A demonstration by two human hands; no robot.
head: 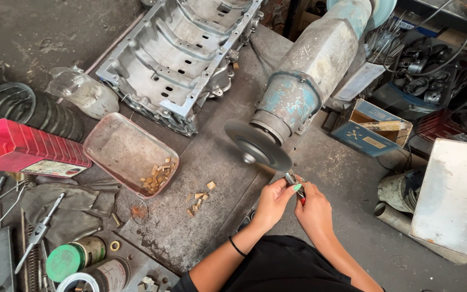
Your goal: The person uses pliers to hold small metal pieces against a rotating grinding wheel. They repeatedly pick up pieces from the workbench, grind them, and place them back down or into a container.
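Observation:
A bench grinder (309,65) with a worn blue-grey motor housing lies across the metal bench, its dark grinding disc (257,145) facing me. Just below the disc's rim, my left hand (274,201) and my right hand (313,210) are both closed around pliers (293,181) with a red handle, whose jaws point up at the disc edge. What the jaws pinch is too small to make out. A black band circles my left wrist.
A reddish plastic tray (115,141) holds several small tan metal pieces, and more pieces (200,197) lie loose on the bench. An aluminium engine casing (182,54) sits behind. A red container (25,148), cans (74,258), a blue cardboard box (371,130) and a white metal plate (455,194) surround the bench.

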